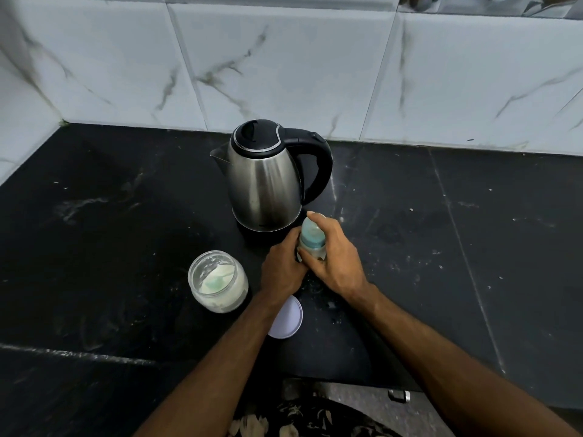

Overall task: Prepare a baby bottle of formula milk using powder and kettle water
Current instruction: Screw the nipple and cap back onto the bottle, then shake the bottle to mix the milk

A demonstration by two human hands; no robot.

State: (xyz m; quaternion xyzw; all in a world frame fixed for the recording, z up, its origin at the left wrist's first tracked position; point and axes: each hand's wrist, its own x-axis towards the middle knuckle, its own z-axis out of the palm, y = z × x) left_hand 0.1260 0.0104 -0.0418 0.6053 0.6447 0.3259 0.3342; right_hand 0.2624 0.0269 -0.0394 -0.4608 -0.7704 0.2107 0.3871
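Both our forearms come in bare from the near edge of the counter [410,247] and angle toward each other, meeting around the middle. Our left hand [282,268] is curled, knuckles up, wrapped around the lower part of the baby bottle [310,236]. Our right hand [331,257] sits right against it, thumb hooked under and fingers [315,216] reaching up over the bottle's top. The two hands are touching each other, wrists roughly level, elbows out of shot.
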